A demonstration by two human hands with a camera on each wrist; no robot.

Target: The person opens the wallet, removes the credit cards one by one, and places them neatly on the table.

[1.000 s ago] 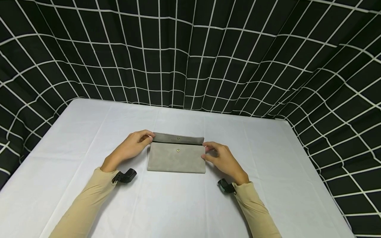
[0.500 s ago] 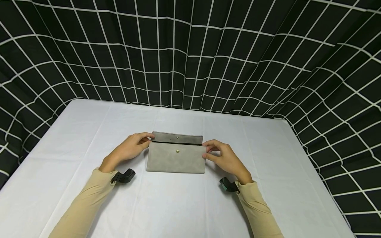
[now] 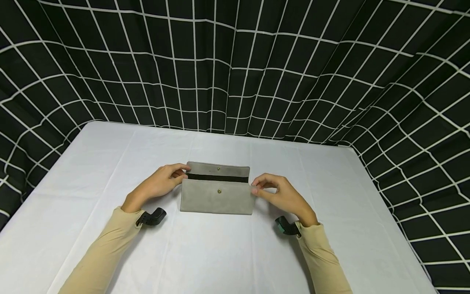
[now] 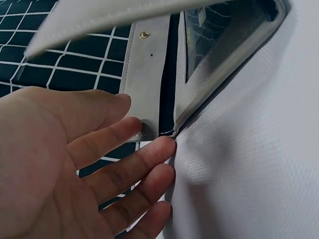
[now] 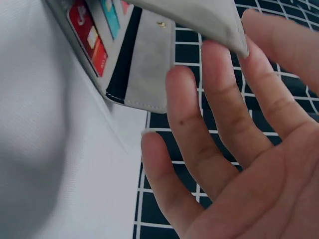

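A long grey wallet (image 3: 216,200) lies on the white tablecloth, its flap (image 3: 205,168) folded back and its front panel lifted, baring a dark gap. My left hand (image 3: 163,181) is at the wallet's left end. In the left wrist view, thumb and index fingertips overlap the flap's corner, and the other fingers are loosely extended. At the other end my right hand (image 3: 282,194) pinches the front panel's upper corner between thumb and index finger. In the right wrist view its other fingers spread below that panel. Red and teal cards (image 5: 89,37) show in slots inside the wallet.
A white cloth (image 3: 216,253) covers the table all around the wallet. Behind and to the sides hangs a black curtain (image 3: 176,73) with a white grid. Each wrist bears a black camera, as the left camera (image 3: 156,216) shows.
My right hand has pulled the front panel's upper edge toward me, widening the dark gap below the flap. My left hand has barely moved.
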